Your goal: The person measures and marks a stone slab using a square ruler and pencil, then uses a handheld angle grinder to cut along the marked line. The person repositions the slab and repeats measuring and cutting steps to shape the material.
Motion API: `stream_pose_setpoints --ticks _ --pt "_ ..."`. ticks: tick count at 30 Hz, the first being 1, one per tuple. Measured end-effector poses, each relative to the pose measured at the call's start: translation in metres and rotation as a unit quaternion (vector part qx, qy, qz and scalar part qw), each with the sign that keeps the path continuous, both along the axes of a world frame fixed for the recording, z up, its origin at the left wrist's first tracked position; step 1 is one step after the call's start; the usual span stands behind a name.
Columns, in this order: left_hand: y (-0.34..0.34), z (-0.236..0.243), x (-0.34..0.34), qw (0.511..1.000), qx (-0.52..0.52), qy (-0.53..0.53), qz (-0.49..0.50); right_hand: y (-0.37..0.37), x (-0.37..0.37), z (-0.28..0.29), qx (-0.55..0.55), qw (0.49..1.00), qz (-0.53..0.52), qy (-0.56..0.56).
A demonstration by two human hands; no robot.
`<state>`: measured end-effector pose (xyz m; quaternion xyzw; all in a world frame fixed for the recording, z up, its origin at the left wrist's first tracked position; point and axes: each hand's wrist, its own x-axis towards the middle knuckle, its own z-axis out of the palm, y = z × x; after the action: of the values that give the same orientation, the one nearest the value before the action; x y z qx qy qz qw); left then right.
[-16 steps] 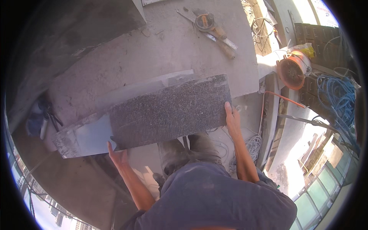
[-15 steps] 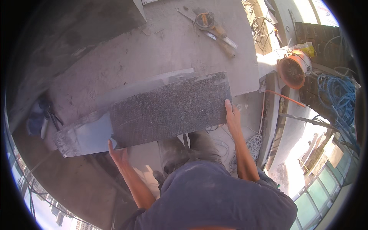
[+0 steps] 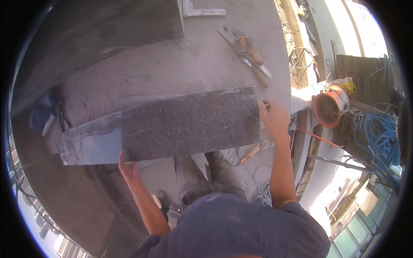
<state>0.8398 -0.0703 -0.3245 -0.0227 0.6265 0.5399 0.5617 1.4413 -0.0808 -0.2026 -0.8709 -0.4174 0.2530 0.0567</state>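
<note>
A long dark grey slab [image 3: 193,122] with a finely ribbed face lies across the space in front of my body. At its lower left corner, my left hand [image 3: 129,167] grips the near edge, thumb uppermost and the other fingers mostly hidden underneath. My right hand [image 3: 275,118] is curled against the right end near the far corner, slightly blurred, with its fingertips at the edge. Past the slab's left end shows a pale, smooth strip with a rough grey border [image 3: 97,146]; whether it belongs to a separate piece beneath, I cannot tell.
On the dusty grey surface beyond lie an angle grinder [image 3: 244,44] and a white frame piece [image 3: 204,13]. Pliers [image 3: 63,116] rest at the left. To the right are an orange fan [image 3: 328,107], blue rope [image 3: 376,137] and timber scraps [image 3: 365,198]. Coiled cable [image 3: 262,195] sits near my legs.
The slab has turned slightly and its right end sits lower in the picture. My right hand has moved up along that end, its fingers now curled. My left hand keeps its corner.
</note>
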Motion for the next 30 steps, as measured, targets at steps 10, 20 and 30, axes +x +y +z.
stream_pose_setpoints --ticks 10,20,30 --pt "-0.102 -0.004 0.038 0.99 -0.038 -0.043 0.133 0.351 0.014 -0.138 0.394 0.848 0.283 -0.213" --pt "-0.133 0.02 0.095 0.933 -0.188 -0.043 -0.303 0.401 0.05 -0.174 0.186 0.865 0.417 -0.208" --pt "-0.006 0.102 0.156 0.63 0.043 0.113 -0.767 0.183 -0.022 0.071 0.402 0.915 0.022 -0.004"
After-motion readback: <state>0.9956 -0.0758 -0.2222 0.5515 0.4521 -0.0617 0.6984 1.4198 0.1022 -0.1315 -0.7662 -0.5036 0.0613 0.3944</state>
